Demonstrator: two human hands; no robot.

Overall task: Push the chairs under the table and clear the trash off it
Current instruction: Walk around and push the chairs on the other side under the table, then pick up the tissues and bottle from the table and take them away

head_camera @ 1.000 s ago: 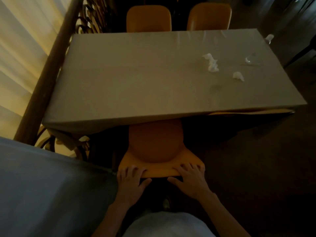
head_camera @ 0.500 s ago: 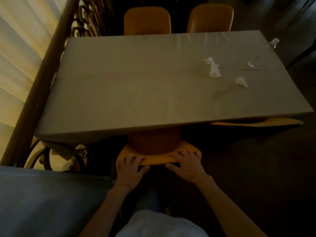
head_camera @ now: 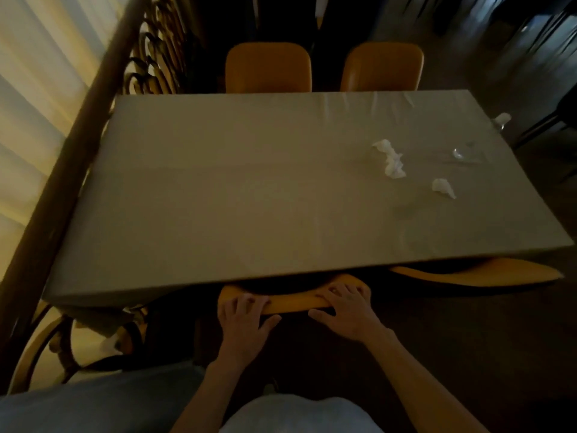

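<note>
An orange chair [head_camera: 293, 300] stands at the near side of the table [head_camera: 249, 189], its seat almost wholly hidden under the grey tablecloth. My left hand [head_camera: 243, 318] and my right hand [head_camera: 346, 310] both grip the top edge of its backrest. A second orange chair [head_camera: 487, 273] shows its backrest under the table's near right edge. On the right part of the tablecloth lie a long crumpled white tissue [head_camera: 390, 157], a smaller tissue wad [head_camera: 443, 187] and a clear plastic scrap [head_camera: 466, 153]. Another pale scrap [head_camera: 502, 118] sits at the far right edge.
Two orange chairs [head_camera: 268, 68] [head_camera: 382, 68] stand at the table's far side. A dark wooden railing [head_camera: 65, 170] with curtains behind runs along the left. Another grey-covered table [head_camera: 78, 407] fills the lower left corner. Dark floor lies to the right.
Both hands have pushed the near chair forward; its seat, visible before, has slid out of sight beneath the tablecloth. The view has shifted closer to the table.
</note>
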